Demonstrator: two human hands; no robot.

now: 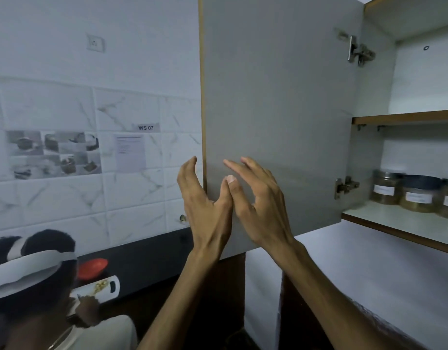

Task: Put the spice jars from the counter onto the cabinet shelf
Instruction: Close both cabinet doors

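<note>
Three clear spice jars (417,194) with white labels and brown contents stand in a row on the lower cabinet shelf (384,218) at the right. The grey cabinet door (276,102) hangs open in the middle of the view. My left hand (205,205) is raised at the door's free edge, fingers apart, holding nothing. My right hand (258,200) is spread flat in front of the door's inner face, also holding nothing. The two thumbs touch each other. No jar is in either hand.
An upper shelf (404,118) sits above the jars. Another person (33,281) with a white headband works at the dark counter at lower left, beside a red bowl (92,267) and a white board (104,289). The wall behind is marble tile.
</note>
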